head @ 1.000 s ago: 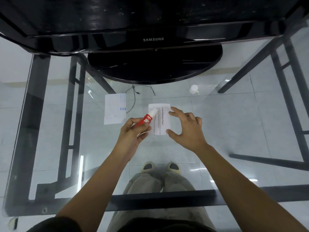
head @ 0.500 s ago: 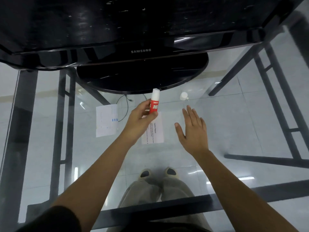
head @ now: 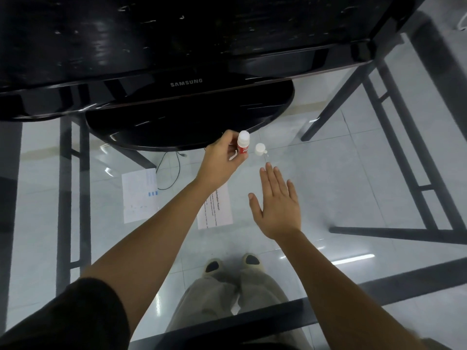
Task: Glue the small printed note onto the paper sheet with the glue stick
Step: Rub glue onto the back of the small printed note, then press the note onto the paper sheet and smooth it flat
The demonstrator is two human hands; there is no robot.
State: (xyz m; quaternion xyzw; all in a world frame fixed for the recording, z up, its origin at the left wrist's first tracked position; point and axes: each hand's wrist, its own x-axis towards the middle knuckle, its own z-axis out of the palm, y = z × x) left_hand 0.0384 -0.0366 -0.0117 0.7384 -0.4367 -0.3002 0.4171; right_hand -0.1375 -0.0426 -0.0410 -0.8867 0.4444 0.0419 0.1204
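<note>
Since a second ago the left hand [head: 222, 157] has carried the glue stick [head: 243, 145] away from the printed note [head: 219, 210] and reached far forward, and the right hand [head: 278, 205] has lifted off the note's right edge. The left hand now grips the red-and-white stick upright between thumb and fingers, just left of the small white cap [head: 260, 149] that stands on the glass near the monitor's round black base [head: 192, 127]. The right hand hovers flat with fingers spread and nothing in it, to the right of the note and short of the cap. The note lies flat on the glass tabletop [head: 328, 178], partly covered by the left forearm, and the larger paper sheet [head: 139, 195] lies well to its left, apart from it. The table is clear glass on a dark metal frame [head: 73, 198]; through it show pale floor tiles, a thin black cable [head: 171, 170], and the person's own trouser legs and shoes [head: 232, 263]. A black Samsung monitor [head: 187, 41] fills the far side, its glossy bezel reflecting light. Ceiling lights glint off the glass at the right.
</note>
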